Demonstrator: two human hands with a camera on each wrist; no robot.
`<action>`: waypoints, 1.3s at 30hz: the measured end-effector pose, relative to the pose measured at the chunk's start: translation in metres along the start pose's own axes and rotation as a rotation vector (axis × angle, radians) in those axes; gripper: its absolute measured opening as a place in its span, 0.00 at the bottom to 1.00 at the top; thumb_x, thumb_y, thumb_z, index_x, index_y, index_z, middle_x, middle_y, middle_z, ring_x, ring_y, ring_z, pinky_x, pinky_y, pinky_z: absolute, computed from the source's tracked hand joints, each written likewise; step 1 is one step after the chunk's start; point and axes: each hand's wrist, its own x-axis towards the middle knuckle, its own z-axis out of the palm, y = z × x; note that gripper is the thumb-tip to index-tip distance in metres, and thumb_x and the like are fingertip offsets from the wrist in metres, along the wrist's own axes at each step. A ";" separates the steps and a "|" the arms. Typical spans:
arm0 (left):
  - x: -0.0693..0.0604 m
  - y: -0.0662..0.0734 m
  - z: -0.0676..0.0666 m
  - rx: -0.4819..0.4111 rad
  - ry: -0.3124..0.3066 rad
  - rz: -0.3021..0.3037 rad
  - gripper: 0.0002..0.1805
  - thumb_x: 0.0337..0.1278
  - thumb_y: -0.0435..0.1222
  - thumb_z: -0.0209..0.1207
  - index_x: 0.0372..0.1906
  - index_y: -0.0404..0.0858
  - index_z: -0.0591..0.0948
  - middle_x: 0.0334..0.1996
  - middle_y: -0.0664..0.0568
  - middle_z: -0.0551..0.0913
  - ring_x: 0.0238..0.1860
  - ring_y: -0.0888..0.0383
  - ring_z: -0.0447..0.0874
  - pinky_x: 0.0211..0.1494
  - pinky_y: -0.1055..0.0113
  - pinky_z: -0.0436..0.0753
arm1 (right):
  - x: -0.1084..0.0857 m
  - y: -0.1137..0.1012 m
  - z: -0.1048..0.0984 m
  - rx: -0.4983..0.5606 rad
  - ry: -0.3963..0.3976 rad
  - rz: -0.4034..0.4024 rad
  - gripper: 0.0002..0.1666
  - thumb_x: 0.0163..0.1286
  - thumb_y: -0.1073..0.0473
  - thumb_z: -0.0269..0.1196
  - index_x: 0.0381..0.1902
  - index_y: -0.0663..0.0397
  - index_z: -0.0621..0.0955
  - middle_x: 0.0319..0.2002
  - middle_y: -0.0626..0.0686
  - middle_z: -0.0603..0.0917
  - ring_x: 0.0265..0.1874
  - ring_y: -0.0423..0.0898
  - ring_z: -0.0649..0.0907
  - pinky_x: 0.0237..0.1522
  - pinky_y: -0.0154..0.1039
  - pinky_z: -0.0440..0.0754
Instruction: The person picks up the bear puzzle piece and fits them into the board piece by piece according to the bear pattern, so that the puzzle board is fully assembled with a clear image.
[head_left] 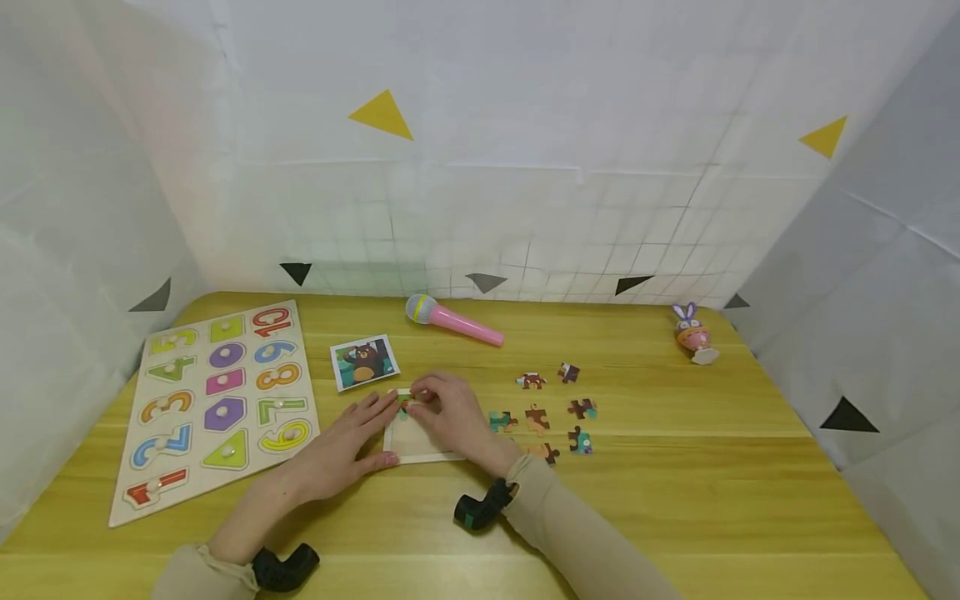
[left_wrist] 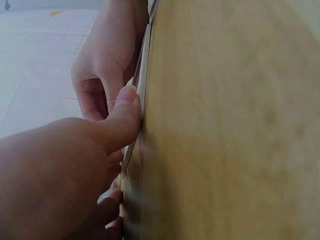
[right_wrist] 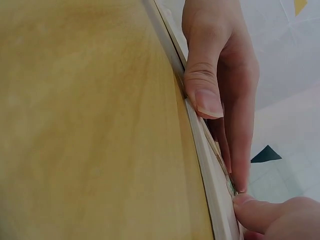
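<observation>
- Head view, work area: I am seeing one wooden tray lying flat on the table, its floor showing mostly bare.
- Head view, left hand: fingers extending straight onto the tray's left edge, thumb touching its near-left corner; it is steadying, I am judging, and gripping nothing.
- Head view, right hand: fingertips pinching a green-and-red puzzle piece at the tray's far-left corner; I am unable to tell whether it is lying fully seated, or whether a second piece is hiding there.
- Head view, remaining stock: at least seven loose pieces are lying right of the tray, one partly hiding behind the right sleeve. I am rating the puzzle as barely begun, with most of its filling remaining.
- Head view, reference: a bear picture card is lying beyond the tray, slightly left.
- Left wrist view: I am seeing the left thumb pressing the tray's edge and the right fingers curling down; the piece itself is not showing.
- Right wrist view: a green sliver is showing beside the right fingertip, left fingers reaching close by.
</observation>
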 end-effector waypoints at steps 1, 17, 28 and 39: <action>0.000 0.000 0.000 0.004 -0.003 0.004 0.41 0.69 0.54 0.56 0.78 0.39 0.59 0.80 0.47 0.52 0.79 0.39 0.45 0.78 0.38 0.50 | 0.000 0.000 0.000 -0.001 0.000 0.004 0.12 0.65 0.59 0.71 0.44 0.57 0.85 0.43 0.51 0.86 0.40 0.44 0.86 0.44 0.34 0.83; 0.001 0.006 -0.002 0.029 -0.028 0.034 0.39 0.70 0.50 0.56 0.78 0.36 0.59 0.80 0.47 0.54 0.79 0.44 0.50 0.78 0.37 0.49 | 0.000 -0.005 -0.014 0.079 -0.057 0.132 0.15 0.66 0.58 0.70 0.49 0.55 0.85 0.44 0.51 0.87 0.41 0.44 0.86 0.46 0.35 0.83; -0.001 0.007 -0.002 0.089 0.004 0.060 0.39 0.71 0.49 0.56 0.78 0.37 0.59 0.79 0.47 0.54 0.78 0.42 0.53 0.78 0.38 0.51 | 0.001 0.001 -0.014 0.021 -0.064 0.084 0.16 0.64 0.60 0.71 0.49 0.56 0.85 0.43 0.52 0.87 0.41 0.46 0.85 0.45 0.38 0.83; -0.001 0.006 -0.002 0.104 -0.001 0.078 0.37 0.71 0.49 0.55 0.78 0.39 0.60 0.79 0.47 0.57 0.78 0.41 0.53 0.77 0.36 0.52 | 0.004 -0.002 -0.013 0.004 -0.074 0.089 0.16 0.64 0.58 0.71 0.48 0.58 0.85 0.43 0.53 0.85 0.41 0.46 0.85 0.44 0.37 0.82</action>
